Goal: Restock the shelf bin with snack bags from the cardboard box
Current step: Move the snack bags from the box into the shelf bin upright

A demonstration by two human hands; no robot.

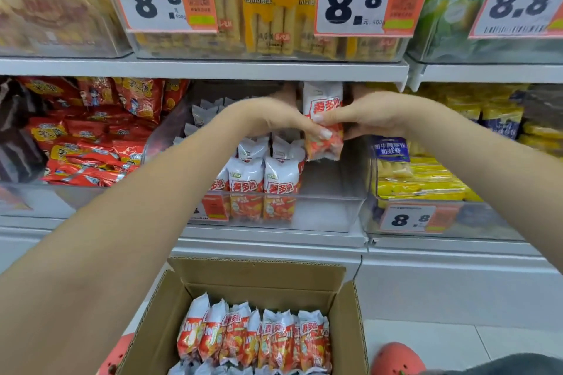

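A white-and-orange snack bag [323,122] was held upright over the clear shelf bin [329,210], pinched between the left hand [268,119] and right hand [374,119]. The bin's right side stood bare; the cardboard box [347,313] remained well stocked, so much restocking seemed left.

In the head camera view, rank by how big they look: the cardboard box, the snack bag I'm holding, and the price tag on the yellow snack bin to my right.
1. cardboard box, partly cut off at the bottom edge
2. price tag and snack bag: too alike to rank, and both hands cover part of the bag.
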